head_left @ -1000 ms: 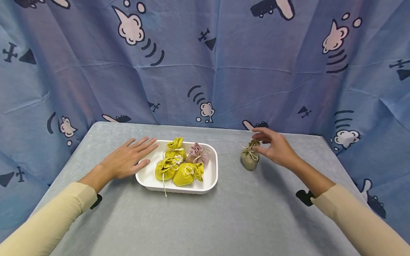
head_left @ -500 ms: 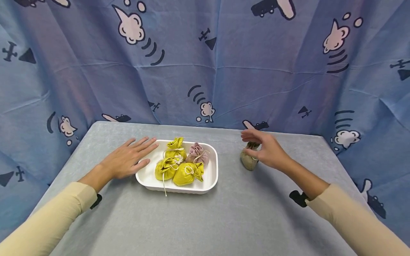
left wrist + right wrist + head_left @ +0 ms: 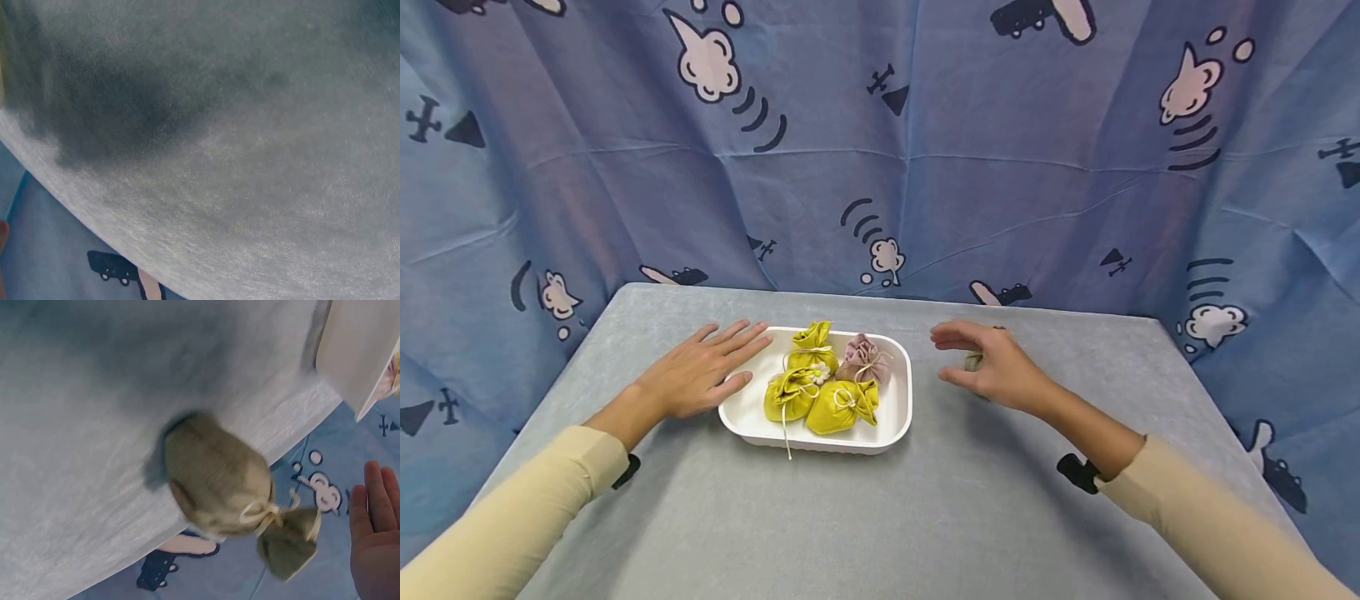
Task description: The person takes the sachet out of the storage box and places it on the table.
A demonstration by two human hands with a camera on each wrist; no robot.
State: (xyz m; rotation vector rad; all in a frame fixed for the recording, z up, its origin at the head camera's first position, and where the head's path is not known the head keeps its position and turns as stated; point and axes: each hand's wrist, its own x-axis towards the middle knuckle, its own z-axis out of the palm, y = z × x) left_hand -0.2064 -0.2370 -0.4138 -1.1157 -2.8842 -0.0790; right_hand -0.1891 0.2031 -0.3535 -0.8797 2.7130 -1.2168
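Observation:
My left hand (image 3: 700,372), fingers straight, rests at the left rim of a white tray (image 3: 891,417). In the tray lie several small drawstring pouches: yellow ones, such as the front yellow pouch (image 3: 835,408), and a dusky pink pouch (image 3: 862,365). A white daisy ornament (image 3: 820,372) sits among them. My right hand (image 3: 988,367) hovers between the tray and an olive-brown drawstring pouch (image 3: 219,475), holding nothing. From the head, that hand hides most of the pouch; the right wrist view shows the pouch standing on the table, apart from the straight fingers (image 3: 378,500).
A grey cloth-covered table (image 3: 880,525) lies under everything. Behind it hangs a blue patterned curtain (image 3: 820,108). The left wrist view shows mostly the tabletop (image 3: 250,187) with a dark shadow.
My right hand has moved left, from beside the olive-brown pouch's neck to past it, nearer the tray. The pouch has stayed in place. The left hand has not moved.

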